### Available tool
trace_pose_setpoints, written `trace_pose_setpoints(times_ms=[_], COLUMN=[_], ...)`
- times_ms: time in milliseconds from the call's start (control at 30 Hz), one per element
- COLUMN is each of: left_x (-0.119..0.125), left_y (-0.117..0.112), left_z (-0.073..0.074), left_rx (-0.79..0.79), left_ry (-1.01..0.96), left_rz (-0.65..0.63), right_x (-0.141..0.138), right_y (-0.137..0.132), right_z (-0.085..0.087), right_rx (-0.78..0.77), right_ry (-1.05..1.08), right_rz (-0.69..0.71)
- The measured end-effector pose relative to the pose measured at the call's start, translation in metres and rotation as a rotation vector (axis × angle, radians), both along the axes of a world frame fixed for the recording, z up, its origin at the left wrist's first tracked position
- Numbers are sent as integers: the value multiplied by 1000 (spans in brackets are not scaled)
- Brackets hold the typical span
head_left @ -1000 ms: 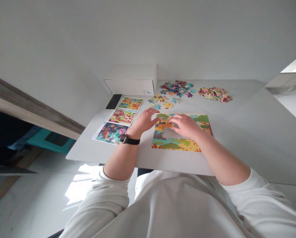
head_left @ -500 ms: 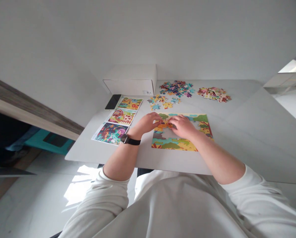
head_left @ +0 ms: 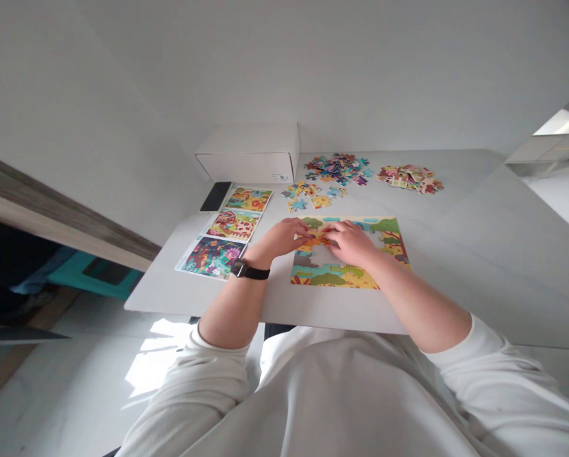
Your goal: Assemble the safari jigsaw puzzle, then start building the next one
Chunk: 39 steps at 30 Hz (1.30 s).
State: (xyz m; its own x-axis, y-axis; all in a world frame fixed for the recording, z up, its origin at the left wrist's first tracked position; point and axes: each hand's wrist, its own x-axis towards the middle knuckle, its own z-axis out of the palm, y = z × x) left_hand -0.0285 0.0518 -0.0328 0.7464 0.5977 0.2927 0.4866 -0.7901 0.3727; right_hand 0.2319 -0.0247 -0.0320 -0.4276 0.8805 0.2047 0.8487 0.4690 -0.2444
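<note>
A partly assembled animal jigsaw puzzle (head_left: 329, 279) lies in front of me, its border joined around a pale gap in the middle. My left hand (head_left: 284, 240), a black watch on its wrist, reaches over the puzzle's left side with curled fingers. From the right, my right hand (head_left: 348, 241) rests over the gap, fingers bent toward the left ones. Between both sets of fingertips is an orange puzzle piece (head_left: 317, 238), pinched and pressed at the inner left of the puzzle. The fingers partly cover its outline. Loose yellow and blue puzzle pieces (head_left: 321, 202) lie just beyond.
Farther back are a dark multicoloured pile of pieces (head_left: 336, 168) and a pink-red pile (head_left: 411, 179). A white box (head_left: 246, 166) stands against the wall. At left lie a phone (head_left: 215, 197) and a picture sheet (head_left: 232, 224) with three designs.
My hands stay at nearly the same spot, the fingers shifting slightly over the orange piece. The view has tilted a little; the other things lie as before.
</note>
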Motion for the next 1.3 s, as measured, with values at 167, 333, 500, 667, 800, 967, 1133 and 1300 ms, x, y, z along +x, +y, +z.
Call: trace_pose_setpoints(times_ms=[167,333,500,667,800,967,1133,1300], left_x=[1,1,5,18,26,26,25,24], left_y=[2,-1,-7,-11,-8,-3,-3,-4], left_z=[-3,1,7,6,-1,-9,-8,-6], left_rx=[-11,-24,10,59,61,41,41,29], left_ry=[-8,-22,-54,-66,8,46,50,66], left_rz=[4,-1,18,125,131,146,140,134], right_x=[-1,11,36,65,95,143,177,177], right_y=[1,2,-2,-2,0,-6,-13,-12], right_z=[2,6,12,20,23,18,8,3], right_rx=[-10,35,76,74,84,48,0,-37], right_ry=[-1,82,166,199,225,194,145,144], right_rz=[28,-20,-131,-200,-266,-281,-244,-207])
